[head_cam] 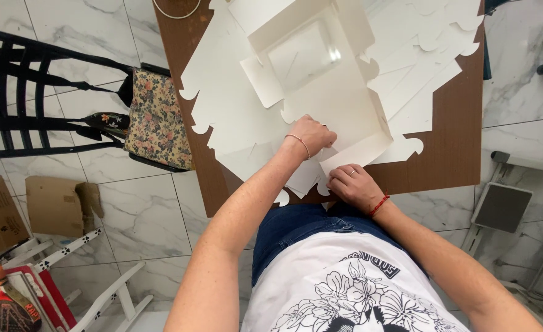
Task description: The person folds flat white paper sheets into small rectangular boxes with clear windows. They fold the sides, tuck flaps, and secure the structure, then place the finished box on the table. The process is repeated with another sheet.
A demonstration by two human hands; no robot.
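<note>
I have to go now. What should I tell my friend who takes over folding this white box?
Left hand: pressing down on the white cardboard box, near its front wall.
Right hand: gripping the box's front edge at the brown table edge.
Done: far side walls stand up around the clear window.
Left: near side looks unfinished; more flat cut-outs lie underneath and beside it.

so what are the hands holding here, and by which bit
Both hands work a half-folded white cardboard box on the brown table. The left hand presses its near flap; the right hand pinches the near edge at a corner.
</note>
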